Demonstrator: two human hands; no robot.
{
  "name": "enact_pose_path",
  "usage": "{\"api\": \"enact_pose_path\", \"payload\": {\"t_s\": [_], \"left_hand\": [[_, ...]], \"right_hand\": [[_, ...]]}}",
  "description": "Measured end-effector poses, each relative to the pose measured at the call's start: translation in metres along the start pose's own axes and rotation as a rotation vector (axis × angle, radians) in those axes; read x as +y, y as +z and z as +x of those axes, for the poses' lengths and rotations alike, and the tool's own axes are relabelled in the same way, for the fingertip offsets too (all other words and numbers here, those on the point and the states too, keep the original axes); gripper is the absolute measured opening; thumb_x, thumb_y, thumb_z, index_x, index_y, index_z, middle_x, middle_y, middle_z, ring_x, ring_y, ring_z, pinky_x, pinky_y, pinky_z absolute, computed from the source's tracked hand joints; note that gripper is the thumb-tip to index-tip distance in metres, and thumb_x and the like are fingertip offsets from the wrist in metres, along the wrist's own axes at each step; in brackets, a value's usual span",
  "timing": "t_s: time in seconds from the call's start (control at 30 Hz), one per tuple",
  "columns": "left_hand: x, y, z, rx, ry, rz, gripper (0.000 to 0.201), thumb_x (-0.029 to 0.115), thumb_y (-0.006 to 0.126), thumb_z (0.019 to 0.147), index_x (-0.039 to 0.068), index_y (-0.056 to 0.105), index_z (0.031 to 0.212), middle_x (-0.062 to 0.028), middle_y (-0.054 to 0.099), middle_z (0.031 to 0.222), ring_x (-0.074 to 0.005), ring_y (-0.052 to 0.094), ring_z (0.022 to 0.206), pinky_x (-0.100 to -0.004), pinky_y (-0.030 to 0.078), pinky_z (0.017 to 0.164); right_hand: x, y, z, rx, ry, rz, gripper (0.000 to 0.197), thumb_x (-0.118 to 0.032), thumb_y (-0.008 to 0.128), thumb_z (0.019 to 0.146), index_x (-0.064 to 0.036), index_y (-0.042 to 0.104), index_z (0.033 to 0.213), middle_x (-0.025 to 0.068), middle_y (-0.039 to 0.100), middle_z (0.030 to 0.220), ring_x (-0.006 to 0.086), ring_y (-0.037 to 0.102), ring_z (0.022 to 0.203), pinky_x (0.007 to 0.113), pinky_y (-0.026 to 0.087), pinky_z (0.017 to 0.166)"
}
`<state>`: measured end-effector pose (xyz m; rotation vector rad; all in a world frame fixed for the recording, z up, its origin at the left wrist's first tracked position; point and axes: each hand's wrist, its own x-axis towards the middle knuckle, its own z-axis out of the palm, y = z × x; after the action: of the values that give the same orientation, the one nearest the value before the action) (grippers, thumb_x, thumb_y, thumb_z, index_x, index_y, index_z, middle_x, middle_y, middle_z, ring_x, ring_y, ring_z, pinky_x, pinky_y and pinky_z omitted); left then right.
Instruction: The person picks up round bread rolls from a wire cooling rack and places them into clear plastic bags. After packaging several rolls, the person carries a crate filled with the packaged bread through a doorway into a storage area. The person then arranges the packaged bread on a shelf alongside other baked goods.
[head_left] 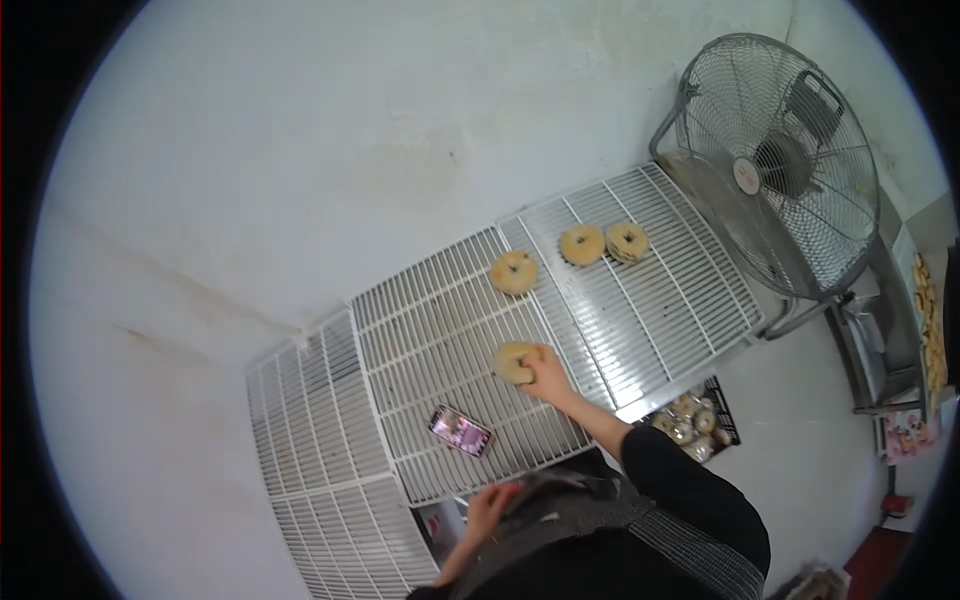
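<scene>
My right hand [546, 376] reaches over the middle wire rack [440, 350] and grips a pale round bagel [512, 362] by its near right side, fingers at the hole. Low in front of the rack's near edge, my left hand [486, 513] is closed, with a reddish patch at its fingertips; what it holds is too small to make out. Farther back on the racks sit a bagel [514, 273], another bagel [582, 245] and a small stack of bagels [627, 242]. A phone [461, 431] with a lit screen lies on the rack, left of my right hand.
A large grey fan [780, 165] stands at the back right. Below the right wire rack [660, 270], a black crate [727, 424] holds several wrapped bagels. Another wire rack [310, 430] extends left along the white wall [250, 180]. Far right, a tray carries several small baked pieces [930, 320].
</scene>
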<state>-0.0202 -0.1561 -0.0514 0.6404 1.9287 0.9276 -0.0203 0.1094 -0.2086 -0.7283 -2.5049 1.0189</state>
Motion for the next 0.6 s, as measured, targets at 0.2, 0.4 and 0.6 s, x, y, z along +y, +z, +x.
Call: {"api": "enact_pose_path", "payload": {"t_s": [0.2, 0.4, 0.6], "left_hand": [[0.029, 0.033, 0.064, 0.009, 0.320, -0.249, 0.009, 0.007, 0.053, 0.086, -0.001, 0.049, 0.088, -0.0130, 0.064, 0.080, -0.0131, 0.061, 0.074, -0.0240, 0.046, 0.064], [0.072, 0.063, 0.083, -0.243, 0.510, -0.039, 0.014, 0.009, 0.056, 0.085, -0.001, 0.046, 0.087, -0.0157, 0.065, 0.078, -0.0212, 0.065, 0.075, -0.0292, 0.049, 0.062], [0.089, 0.059, 0.060, -0.349, 0.668, 0.237, 0.017, 0.011, 0.058, 0.083, -0.001, 0.048, 0.090, -0.0163, 0.064, 0.084, -0.0290, 0.064, 0.082, -0.0333, 0.050, 0.068]], "right_hand": [[-0.045, -0.205, -0.158, 0.119, 0.549, 1.324, 0.041, 0.000, 0.063, 0.075, -0.0032, 0.047, 0.113, 0.0105, 0.049, 0.114, 0.0208, 0.052, 0.101, 0.034, 0.049, 0.081], [-0.127, -0.261, -0.236, 0.093, 0.331, 1.090, 0.040, -0.002, 0.065, 0.071, -0.0055, 0.054, 0.110, 0.0133, 0.043, 0.128, 0.0208, 0.045, 0.113, 0.034, 0.038, 0.093], [-0.128, -0.254, -0.236, 0.222, 0.496, 0.600, 0.039, -0.007, 0.066, 0.072, -0.0066, 0.054, 0.109, 0.0054, 0.053, 0.116, 0.0159, 0.052, 0.099, 0.029, 0.045, 0.081]]}}
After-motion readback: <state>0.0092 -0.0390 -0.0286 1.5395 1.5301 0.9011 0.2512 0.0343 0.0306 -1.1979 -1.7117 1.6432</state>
